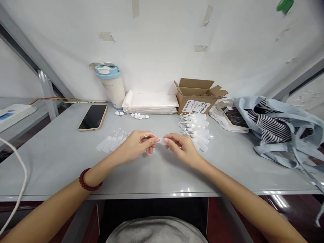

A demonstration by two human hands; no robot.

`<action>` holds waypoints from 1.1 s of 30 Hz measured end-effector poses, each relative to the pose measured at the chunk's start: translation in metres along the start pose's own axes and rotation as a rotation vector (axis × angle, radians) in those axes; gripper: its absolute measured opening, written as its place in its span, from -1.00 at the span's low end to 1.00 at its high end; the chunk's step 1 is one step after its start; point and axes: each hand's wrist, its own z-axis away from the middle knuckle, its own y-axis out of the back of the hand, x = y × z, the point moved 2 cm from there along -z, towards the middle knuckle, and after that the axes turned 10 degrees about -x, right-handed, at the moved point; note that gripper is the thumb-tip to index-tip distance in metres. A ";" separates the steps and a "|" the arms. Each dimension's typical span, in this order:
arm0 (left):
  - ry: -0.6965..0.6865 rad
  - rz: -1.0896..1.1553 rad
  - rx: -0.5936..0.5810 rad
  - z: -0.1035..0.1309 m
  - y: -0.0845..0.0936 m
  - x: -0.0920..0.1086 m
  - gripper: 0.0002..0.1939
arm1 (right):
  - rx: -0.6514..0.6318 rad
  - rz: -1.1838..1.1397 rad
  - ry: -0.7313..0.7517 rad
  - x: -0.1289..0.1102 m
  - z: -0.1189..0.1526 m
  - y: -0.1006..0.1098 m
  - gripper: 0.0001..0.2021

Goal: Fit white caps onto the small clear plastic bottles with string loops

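Over the middle of the grey table, my left hand (141, 143) and my right hand (181, 146) meet fingertip to fingertip. Both are closed in a pinch on one small translucent plastic piece (162, 140), mostly covered by the fingers. A bit of white cord shows at my left fingers. Behind and left of my left hand lie several flat translucent pieces (108, 144) with white cords. A pile of similar translucent pieces with white tops and cords (198, 126) lies just beyond my right hand. Farther back are several small white caps (138, 116).
A phone (93, 117) lies at the left, near a blue-lidded cup (112, 86). Stacked white packets (154, 102) and an open cardboard box (193, 98) stand along the wall. A plastic bag (229, 116) and a light blue cloth bag (283, 125) occupy the right side.
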 end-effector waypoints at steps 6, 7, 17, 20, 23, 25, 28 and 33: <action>-0.242 -0.330 0.108 0.003 -0.004 -0.001 -0.81 | -0.079 -0.273 -0.172 0.004 -0.003 0.001 -0.66; -0.296 -0.389 0.129 0.003 -0.004 -0.001 -0.82 | -0.094 -0.313 -0.198 0.006 -0.004 0.001 -0.63; -0.245 -0.373 0.142 0.002 -0.004 0.002 -0.77 | -0.102 -0.334 -0.163 0.007 -0.005 0.001 -0.62; -0.207 -0.337 0.123 0.003 -0.004 0.002 -0.76 | -0.101 -0.317 -0.159 0.003 -0.004 0.003 -0.61; -0.207 -0.333 0.100 0.004 -0.004 0.004 -0.74 | -0.094 -0.282 -0.165 0.000 -0.004 0.004 -0.60; -0.233 -0.352 0.106 0.004 -0.003 0.005 -0.68 | -0.085 -0.237 -0.162 -0.002 -0.003 0.004 -0.61; -0.260 -0.353 0.122 0.004 -0.002 0.006 -0.63 | -0.085 -0.184 -0.133 -0.002 -0.003 0.003 -0.63; -0.178 -0.259 0.156 0.003 -0.003 0.005 -0.62 | -0.099 -0.152 -0.099 0.000 -0.002 0.001 -0.67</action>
